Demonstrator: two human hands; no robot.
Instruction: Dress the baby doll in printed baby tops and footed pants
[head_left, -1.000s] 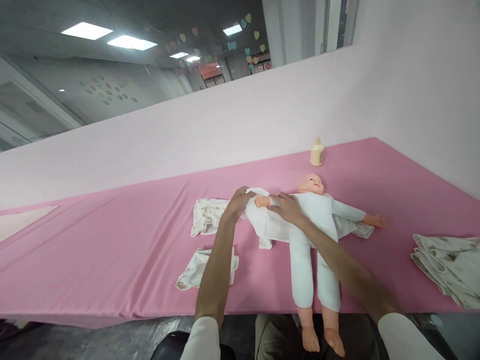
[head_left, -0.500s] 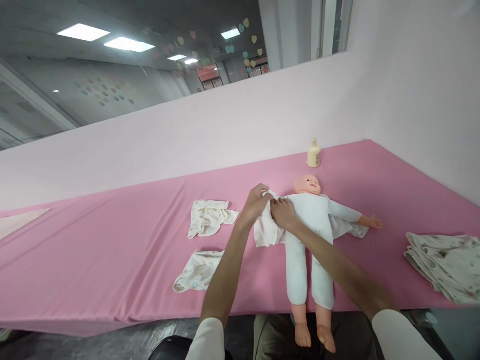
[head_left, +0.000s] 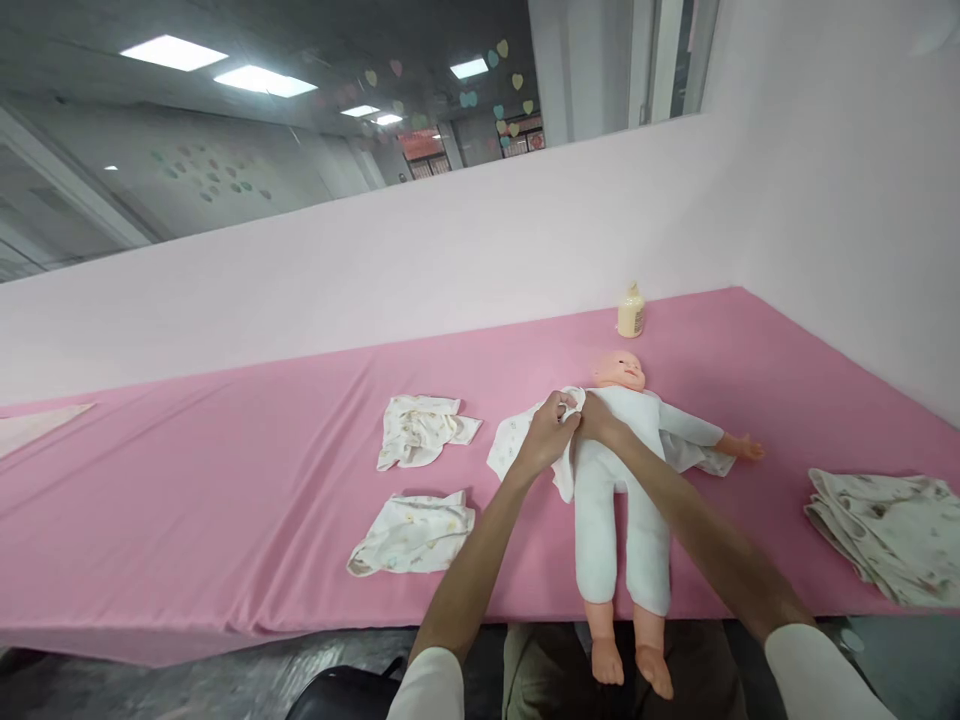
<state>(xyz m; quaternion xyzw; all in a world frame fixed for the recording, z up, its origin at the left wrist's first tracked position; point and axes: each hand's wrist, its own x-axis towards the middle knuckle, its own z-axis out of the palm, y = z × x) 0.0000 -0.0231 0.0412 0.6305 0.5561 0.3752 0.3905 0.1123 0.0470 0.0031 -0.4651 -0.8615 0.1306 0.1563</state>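
Note:
A baby doll (head_left: 624, 440) with a white cloth body lies on its back on the pink-covered table, its head away from me and its feet over the near edge. A pale printed baby shirt (head_left: 514, 436) is spread partly under it, showing at both sides. At the doll's shoulder on the left side of the view, my left hand (head_left: 553, 428) pinches the shirt's fabric. Right beside it, my right hand (head_left: 598, 416) is closed at the same shoulder; its fingertips are hidden in the cloth. The doll's arm on that side is out of sight.
Two small printed garments lie to the left: one farther back (head_left: 420, 430), one nearer (head_left: 412, 533). A folded printed cloth (head_left: 889, 535) rests at the right edge. Behind the doll's head stands a cream pump bottle (head_left: 631, 312) near the white wall (head_left: 420, 270).
Both hands have moved right, closer to the doll's shoulder, drawing the shirt's fabric with them. More of the shirt's printed side shows at the left. The camera view has shifted slightly.

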